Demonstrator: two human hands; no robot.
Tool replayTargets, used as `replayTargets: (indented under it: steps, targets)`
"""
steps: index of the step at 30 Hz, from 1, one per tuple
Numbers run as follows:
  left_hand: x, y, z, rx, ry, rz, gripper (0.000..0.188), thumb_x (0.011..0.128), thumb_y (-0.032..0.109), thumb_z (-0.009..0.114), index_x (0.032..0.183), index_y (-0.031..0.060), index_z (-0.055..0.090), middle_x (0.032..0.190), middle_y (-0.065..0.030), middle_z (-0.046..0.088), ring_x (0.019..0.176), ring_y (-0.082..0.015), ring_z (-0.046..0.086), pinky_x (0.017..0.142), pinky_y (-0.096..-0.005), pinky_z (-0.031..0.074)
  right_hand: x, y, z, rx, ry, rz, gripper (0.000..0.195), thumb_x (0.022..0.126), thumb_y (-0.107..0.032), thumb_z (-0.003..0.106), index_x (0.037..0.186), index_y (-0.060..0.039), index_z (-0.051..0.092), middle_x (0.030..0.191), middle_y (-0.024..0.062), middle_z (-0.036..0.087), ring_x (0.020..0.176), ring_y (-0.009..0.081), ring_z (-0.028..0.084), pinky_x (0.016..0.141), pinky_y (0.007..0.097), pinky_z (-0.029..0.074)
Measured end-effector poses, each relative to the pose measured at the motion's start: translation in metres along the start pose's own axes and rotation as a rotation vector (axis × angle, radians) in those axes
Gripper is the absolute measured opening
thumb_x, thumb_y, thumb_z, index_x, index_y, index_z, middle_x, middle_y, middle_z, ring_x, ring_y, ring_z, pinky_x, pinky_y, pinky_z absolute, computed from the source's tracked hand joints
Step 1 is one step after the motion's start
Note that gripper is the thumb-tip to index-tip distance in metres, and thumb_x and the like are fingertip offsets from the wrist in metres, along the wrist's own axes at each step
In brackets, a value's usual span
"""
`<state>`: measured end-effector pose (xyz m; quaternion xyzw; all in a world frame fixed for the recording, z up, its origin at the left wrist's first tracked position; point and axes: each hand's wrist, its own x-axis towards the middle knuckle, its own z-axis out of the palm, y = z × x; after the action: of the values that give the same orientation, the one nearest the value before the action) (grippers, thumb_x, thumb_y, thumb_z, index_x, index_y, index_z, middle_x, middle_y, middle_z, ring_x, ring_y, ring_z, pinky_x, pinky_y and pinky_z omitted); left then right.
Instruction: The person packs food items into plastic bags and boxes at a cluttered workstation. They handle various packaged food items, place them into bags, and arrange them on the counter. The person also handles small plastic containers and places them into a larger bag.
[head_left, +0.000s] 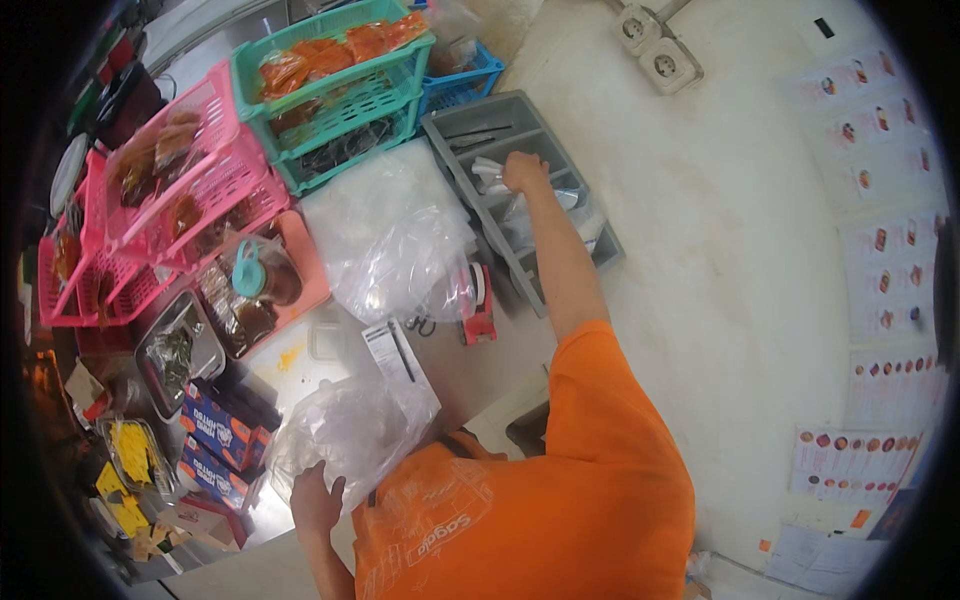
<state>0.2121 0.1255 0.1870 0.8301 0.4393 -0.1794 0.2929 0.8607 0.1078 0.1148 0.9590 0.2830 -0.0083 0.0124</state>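
My right hand reaches into a grey divided cutlery tray. Its fingers are curled beside white plastic utensils; whether it grips them is hidden. My left hand rests at the near edge of a clear plastic bag, thumb and fingers apart. That bag lies on the metal counter, partly over a printed slip with a black pen on it. A stack of clear plastic bags lies between the slip and the baskets, with scissors and a red tape dispenser near it.
Green baskets, pink baskets and a blue basket hold packed food. A turquoise-lidded jug, a steel tray, printed boxes and a container of yellow food stand to the left. The wall bears sockets.
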Motion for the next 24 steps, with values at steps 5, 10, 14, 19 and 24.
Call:
replayTargets:
  steps: [5,10,14,19,24]
  targets:
    - [0.043,0.087,-0.059,-0.277,0.053,0.141,0.037,0.083,0.016,0.069,0.116,-0.0002,0.062,0.106,-0.0181,0.067,0.098,-0.0333,0.064,0.085,-0.0403,0.051,0.010,0.015,-0.006,0.354,-0.068,-0.153,0.034,0.078,-0.030,0.075,0.090,0.0005,0.069,0.091,0.0176,0.070,0.086,0.0335,0.066,0.080,0.0397,0.051]
    - [0.155,0.200,-0.072,-0.556,0.025,0.514,0.034,0.083,0.009,0.068,0.115,-0.0009,0.062,0.103,-0.0172,0.068,0.093,-0.0282,0.067,0.080,-0.0353,0.053,0.008,0.051,0.014,0.912,-0.020,-0.134,0.032,0.073,-0.026,0.080,0.071,0.0023,0.066,0.070,0.0134,0.066,0.065,0.0205,0.062,0.064,0.0350,0.048]
    - [0.231,0.296,-0.057,-0.708,-0.022,0.600,0.042,0.086,0.022,0.070,0.118,-0.0039,0.059,0.108,-0.0182,0.065,0.095,-0.0228,0.067,0.077,-0.0322,0.054,-0.009,0.052,-0.005,0.925,-0.031,-0.165,0.030,0.077,-0.020,0.078,0.068,0.0033,0.061,0.061,0.0068,0.056,0.060,0.0111,0.050,0.056,0.0305,0.042]
    - [0.295,0.371,-0.045,-1.058,-0.267,0.345,0.049,0.089,0.034,0.068,0.110,-0.0090,0.061,0.098,-0.0109,0.064,0.088,-0.0178,0.062,0.079,-0.0288,0.051,-0.080,0.020,-0.060,1.080,-0.086,-0.368,0.031,0.079,-0.019,0.076,0.066,0.0008,0.057,0.058,0.0025,0.049,0.056,0.0089,0.041,0.052,0.0286,0.037]
    - [0.318,0.344,-0.044,-1.132,-0.279,0.233,0.039,0.085,0.036,0.074,0.085,-0.0022,0.064,0.072,-0.0028,0.060,0.065,-0.0125,0.056,0.062,-0.0264,0.047,-0.083,0.035,-0.069,1.176,-0.101,-0.103,0.034,0.086,-0.024,0.072,0.066,-0.0018,0.057,0.058,-0.0010,0.049,0.053,0.0072,0.042,0.048,0.0262,0.036]
